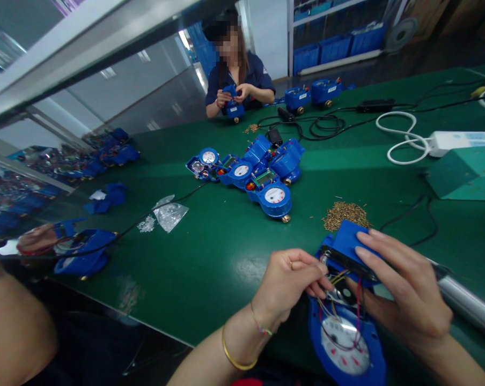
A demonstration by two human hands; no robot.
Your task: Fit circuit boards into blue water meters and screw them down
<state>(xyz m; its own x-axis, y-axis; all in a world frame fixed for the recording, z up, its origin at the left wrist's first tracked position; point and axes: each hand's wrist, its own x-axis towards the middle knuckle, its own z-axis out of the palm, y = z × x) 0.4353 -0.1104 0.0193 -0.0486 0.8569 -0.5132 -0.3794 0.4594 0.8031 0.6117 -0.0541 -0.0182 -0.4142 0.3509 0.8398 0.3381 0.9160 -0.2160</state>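
A blue water meter point(314, 332) with a white dial lies in front of me, close to the table's near edge. My right hand point(411, 289) grips a blue cover point(349, 244), tilted up above the meter's wiring compartment, with fingers on its top and the thumb mostly hidden beneath. Thin wires point(360, 300) in red, yellow and black run between the cover and the meter body. At the compartment, my left hand point(293, 276) is closed in a pinch on the wires; its fingertips partly hide the exact spot.
A pile of brass screws point(347, 214) lies just beyond the cover. Several blue meters point(274, 198) stand mid-table. A plastic bag point(170, 213) and small clear parts lie left. Co-workers sit opposite and at left, each handling a meter. Cables and a power strip point(460, 142) occupy the right.
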